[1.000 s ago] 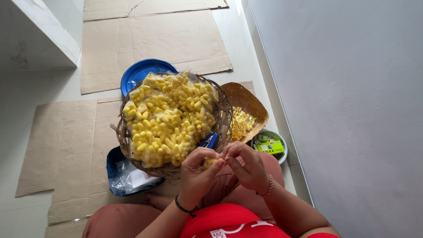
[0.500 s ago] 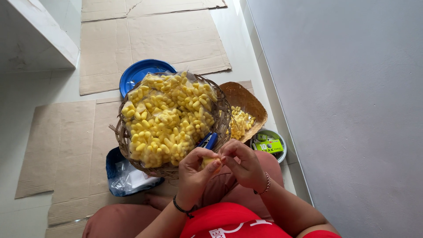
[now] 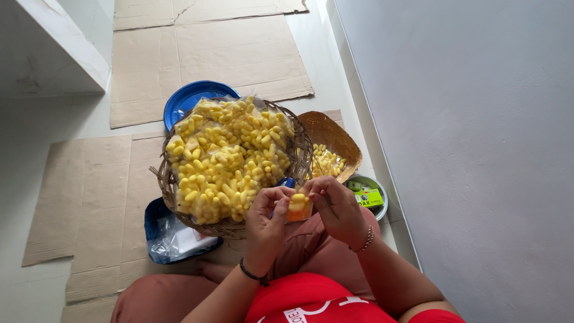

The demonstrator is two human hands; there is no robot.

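The left hand (image 3: 267,218) and right hand (image 3: 336,206) pinch together on a small clear packet of yellow oval pieces (image 3: 298,206), held above the lap just in front of the round woven basket (image 3: 302,146) heaped with filled packets. The packet mouth appears to face upward; level, fingertip-only grip prevents spillage.

Left hand (image 3: 267,220) and right hand (image 3: 338,206) on yellow cocoon (image 3: 298,199); woven basket (image 3: 302,149) just beyond
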